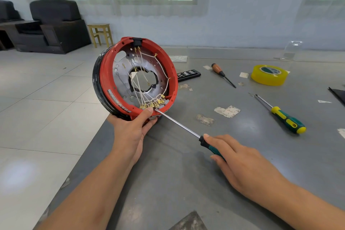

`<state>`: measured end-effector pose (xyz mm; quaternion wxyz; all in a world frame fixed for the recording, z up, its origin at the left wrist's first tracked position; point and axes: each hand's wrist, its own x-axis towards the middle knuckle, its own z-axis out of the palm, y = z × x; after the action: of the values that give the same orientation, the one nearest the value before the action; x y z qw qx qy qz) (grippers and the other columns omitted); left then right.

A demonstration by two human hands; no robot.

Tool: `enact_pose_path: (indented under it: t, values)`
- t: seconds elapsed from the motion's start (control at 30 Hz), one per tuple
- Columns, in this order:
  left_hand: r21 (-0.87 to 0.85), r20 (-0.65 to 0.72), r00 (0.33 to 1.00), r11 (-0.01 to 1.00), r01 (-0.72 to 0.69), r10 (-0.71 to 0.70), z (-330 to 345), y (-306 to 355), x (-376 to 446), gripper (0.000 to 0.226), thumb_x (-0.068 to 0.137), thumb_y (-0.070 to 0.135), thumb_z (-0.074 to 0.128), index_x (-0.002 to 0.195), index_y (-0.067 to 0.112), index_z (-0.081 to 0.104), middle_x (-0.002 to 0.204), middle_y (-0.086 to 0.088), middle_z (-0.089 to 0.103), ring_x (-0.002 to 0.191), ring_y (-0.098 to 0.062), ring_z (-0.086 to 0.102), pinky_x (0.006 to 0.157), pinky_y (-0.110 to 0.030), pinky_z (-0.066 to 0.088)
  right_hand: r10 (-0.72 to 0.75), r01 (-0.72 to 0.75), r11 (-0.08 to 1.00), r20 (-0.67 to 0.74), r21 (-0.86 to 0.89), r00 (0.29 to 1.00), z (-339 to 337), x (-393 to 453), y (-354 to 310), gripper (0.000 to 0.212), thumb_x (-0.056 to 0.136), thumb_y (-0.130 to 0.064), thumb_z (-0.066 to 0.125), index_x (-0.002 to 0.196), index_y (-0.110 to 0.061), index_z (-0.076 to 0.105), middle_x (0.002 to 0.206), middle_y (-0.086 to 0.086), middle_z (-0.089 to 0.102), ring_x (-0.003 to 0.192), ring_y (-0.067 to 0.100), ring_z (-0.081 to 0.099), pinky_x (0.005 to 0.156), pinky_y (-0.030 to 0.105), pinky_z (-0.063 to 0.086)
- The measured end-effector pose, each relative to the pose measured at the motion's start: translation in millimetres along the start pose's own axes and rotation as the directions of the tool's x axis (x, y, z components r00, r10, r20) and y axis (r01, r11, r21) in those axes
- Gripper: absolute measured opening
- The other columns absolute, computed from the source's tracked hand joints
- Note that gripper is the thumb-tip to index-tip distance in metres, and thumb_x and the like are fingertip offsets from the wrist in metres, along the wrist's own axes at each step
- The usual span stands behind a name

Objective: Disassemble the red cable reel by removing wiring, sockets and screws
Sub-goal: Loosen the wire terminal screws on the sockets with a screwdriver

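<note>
Red cable reel point(135, 78) stands tilted on edge at the table's point(242, 155) ten o'clock corner, the left hand point(130, 130) gripping its lower rim to steady it. Right hand point(240, 162) fingers curl round one screwdriver point(186, 129), tip at the brass terminals point(153, 103). Two spare screwdrivers point(285, 117) and one yellow tape roll point(268, 74) lie toward two o'clock.

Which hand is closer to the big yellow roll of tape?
Right. The right hand grips a screwdriver below the tape; the left hand holds the red reel, farther off.
</note>
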<state>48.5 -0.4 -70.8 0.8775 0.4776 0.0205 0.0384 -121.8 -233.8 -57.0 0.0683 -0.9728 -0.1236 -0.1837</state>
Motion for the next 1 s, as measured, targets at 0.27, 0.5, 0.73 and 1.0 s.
enact_pose_path:
  t: [0.27, 0.5, 0.73, 1.0]
  values:
    - [0.008, 0.019, 1.0, 1.0, -0.003, 0.003, -1.7, -0.2, -0.1, 0.072, 0.085, -0.007, 0.081, 0.135, 0.017, 0.035, 0.138, -0.026, 0.062, 0.11, -0.041, 0.075, 0.083, -0.05, 0.066, 0.043, -0.048, 0.976, 0.025, 0.213, 0.999, 3.2, 1.2, 10.8, 0.042, 0.105, -0.045, 0.042, 0.146, -0.037, 0.044, 0.124, -0.03, 0.051, 0.094, -0.003, 0.061, 0.079, 0.015, 0.049]
    - [-0.02, 0.052, 0.998, 0.999, 0.034, -0.033, -4.0, 2.3, 1.0, 0.07, 0.084, -0.009, 0.081, 0.133, 0.017, 0.039, 0.133, -0.024, 0.065, 0.101, -0.041, 0.078, 0.079, -0.048, 0.066, 0.191, -0.152, 0.874, -0.039, 0.462, 0.981, -4.9, 1.4, 23.1, 0.037, 0.095, -0.021, 0.07, 0.127, -0.039, 0.067, 0.111, -0.033, 0.068, 0.097, -0.003, 0.065, 0.078, 0.009, 0.045]
    - [0.003, 0.146, 0.985, 0.995, 0.097, -0.096, -6.2, 7.4, -0.3, 0.065, 0.084, -0.008, 0.079, 0.132, 0.019, 0.044, 0.106, -0.014, 0.078, 0.099, -0.044, 0.078, 0.08, -0.05, 0.065, 0.209, -0.166, 0.832, -0.022, 0.529, 0.978, -5.5, 3.7, 40.2, 0.04, 0.092, -0.026, 0.07, 0.12, -0.055, 0.067, 0.108, -0.031, 0.07, 0.094, 0.005, 0.067, 0.075, 0.011, 0.048]
    - [0.017, 0.188, 0.973, 0.991, 0.133, -0.134, -5.8, 9.3, -1.9, 0.067, 0.086, -0.009, 0.075, 0.139, 0.018, 0.044, 0.111, -0.016, 0.075, 0.102, -0.042, 0.077, 0.081, -0.051, 0.065, 0.243, -0.199, 0.795, 0.001, 0.573, 0.97, -4.2, 6.3, 53.4, 0.041, 0.089, -0.027, 0.072, 0.114, -0.06, 0.068, 0.107, -0.027, 0.072, 0.092, 0.012, 0.067, 0.075, 0.022, 0.053]
